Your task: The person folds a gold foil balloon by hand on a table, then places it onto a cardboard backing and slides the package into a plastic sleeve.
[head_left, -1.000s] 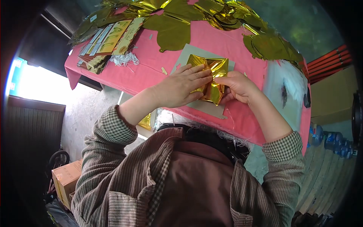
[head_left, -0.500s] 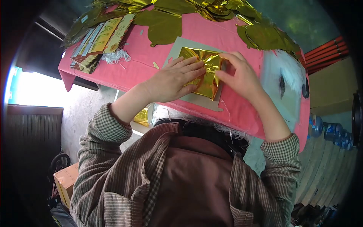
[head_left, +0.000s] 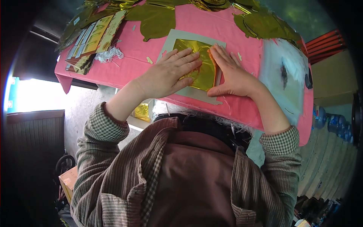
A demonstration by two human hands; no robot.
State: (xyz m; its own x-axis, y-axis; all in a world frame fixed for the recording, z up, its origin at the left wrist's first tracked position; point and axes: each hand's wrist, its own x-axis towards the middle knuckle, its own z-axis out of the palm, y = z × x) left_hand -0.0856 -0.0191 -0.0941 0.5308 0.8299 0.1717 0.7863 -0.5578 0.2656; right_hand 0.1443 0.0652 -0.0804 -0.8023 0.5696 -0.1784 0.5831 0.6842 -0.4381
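Observation:
A folded gold foil piece (head_left: 202, 77) lies on a grey board (head_left: 196, 94) on the pink-covered table (head_left: 151, 53). My left hand (head_left: 166, 72) rests flat over the foil's left part, fingers stretched out and slightly apart, the palm reaching past the board's left edge. Along the foil's right edge is my right hand (head_left: 234, 75), its fingers extended and the thumb spread toward the foil's lower right corner. The foil surface between the hands looks fairly smooth. What lies beneath my left fingers is hidden.
Printed cards (head_left: 94, 38) and white string (head_left: 109, 55) are at the left. Gold foil balloons (head_left: 157, 22) line the far edge. Clear plastic bags (head_left: 280, 83) lie at the right. Below the table's left front, a box (head_left: 141, 117) holds gold foil. Water bottles (head_left: 334, 123) stand right.
My right hand has gone from a bent-finger hold at the foil's right side to lying extended along that edge. The foil looks flatter and narrower. The view has shifted slightly.

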